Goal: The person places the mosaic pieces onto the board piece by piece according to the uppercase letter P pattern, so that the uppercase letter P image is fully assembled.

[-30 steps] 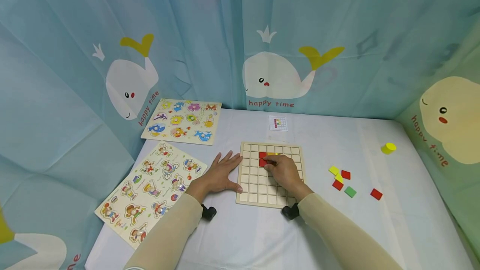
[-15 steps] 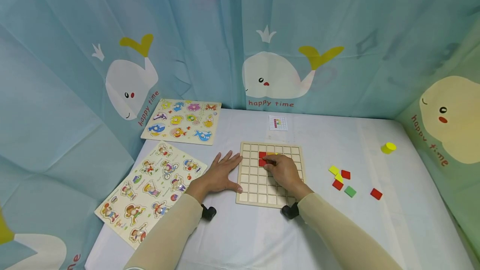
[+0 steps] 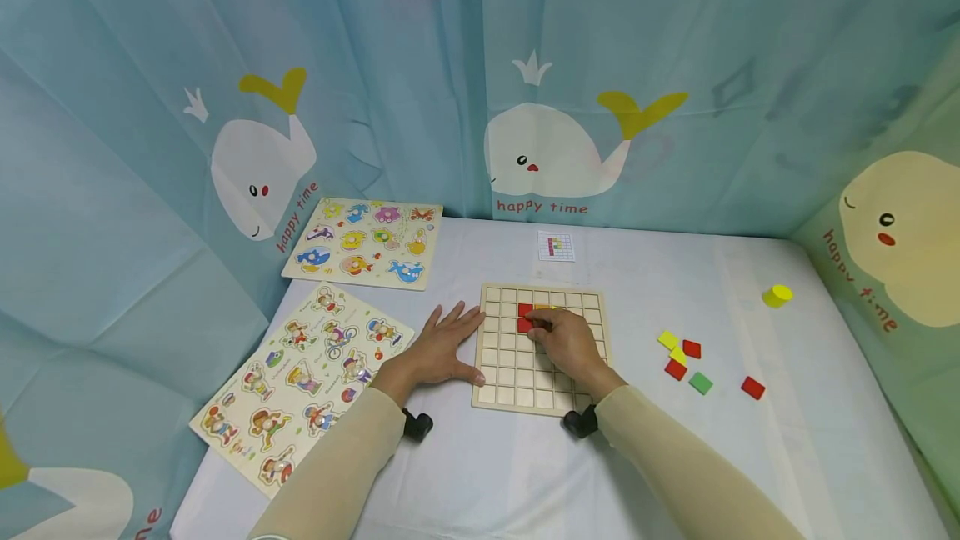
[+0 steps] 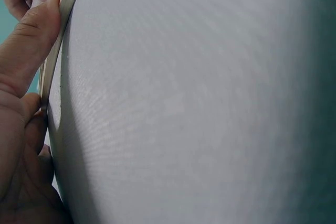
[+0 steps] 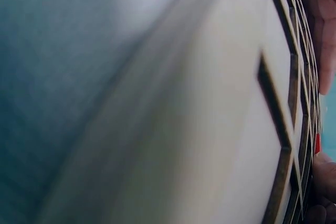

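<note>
A wooden grid board [image 3: 489, 354] lies flat on the white table. My left hand [image 3: 438, 352] rests beside its left edge with fingers spread, fingertips and thumb at the rim; the left wrist view shows the thumb [image 4: 39, 24] against the board's edge. Over the grid, my right hand [image 3: 570, 348] pinches a red square tile [image 3: 522, 326] between thumb and index finger, low in a cell. Directly above that tile sits another red tile [image 3: 525, 308], with an orange tile [image 3: 542, 307] to its right and a bit of yellow partly hidden by the hand.
Loose red, yellow and green tiles [image 3: 701, 383] lie right of the board, and a yellow cylinder [image 3: 777, 297] stands farther off. Behind the board is a small pattern card [image 3: 557, 247]. Two picture puzzles, one with animals [image 3: 363, 242] and one with figures [image 3: 303, 382], lie at left.
</note>
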`<state>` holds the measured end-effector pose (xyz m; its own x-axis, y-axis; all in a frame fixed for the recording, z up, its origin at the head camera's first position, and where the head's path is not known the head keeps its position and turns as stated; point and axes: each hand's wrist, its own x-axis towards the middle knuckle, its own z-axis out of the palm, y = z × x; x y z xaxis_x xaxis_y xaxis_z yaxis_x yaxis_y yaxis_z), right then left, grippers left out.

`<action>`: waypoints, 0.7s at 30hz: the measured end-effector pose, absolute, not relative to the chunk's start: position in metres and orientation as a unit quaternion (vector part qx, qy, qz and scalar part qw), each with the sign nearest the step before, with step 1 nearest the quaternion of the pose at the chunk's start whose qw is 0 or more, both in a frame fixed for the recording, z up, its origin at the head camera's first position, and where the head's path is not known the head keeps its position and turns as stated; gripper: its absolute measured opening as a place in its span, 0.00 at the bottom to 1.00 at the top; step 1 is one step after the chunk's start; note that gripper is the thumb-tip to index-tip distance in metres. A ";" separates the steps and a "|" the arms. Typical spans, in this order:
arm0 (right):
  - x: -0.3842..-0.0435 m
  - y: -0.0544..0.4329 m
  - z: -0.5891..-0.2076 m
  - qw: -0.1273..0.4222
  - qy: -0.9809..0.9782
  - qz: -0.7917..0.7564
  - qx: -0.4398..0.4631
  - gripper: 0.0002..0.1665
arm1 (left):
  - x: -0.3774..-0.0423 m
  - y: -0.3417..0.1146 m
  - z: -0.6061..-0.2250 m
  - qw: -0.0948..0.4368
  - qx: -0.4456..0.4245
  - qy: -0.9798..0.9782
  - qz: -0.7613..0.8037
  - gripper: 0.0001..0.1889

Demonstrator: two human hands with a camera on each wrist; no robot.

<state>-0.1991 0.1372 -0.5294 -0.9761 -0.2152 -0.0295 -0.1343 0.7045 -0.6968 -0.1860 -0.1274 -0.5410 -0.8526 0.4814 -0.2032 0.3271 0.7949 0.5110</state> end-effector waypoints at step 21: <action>-0.198 0.139 -0.532 0.033 0.910 -0.406 -0.080 0.18 | -0.186 -0.127 -0.539 0.164 0.214 0.934 0.233 0.62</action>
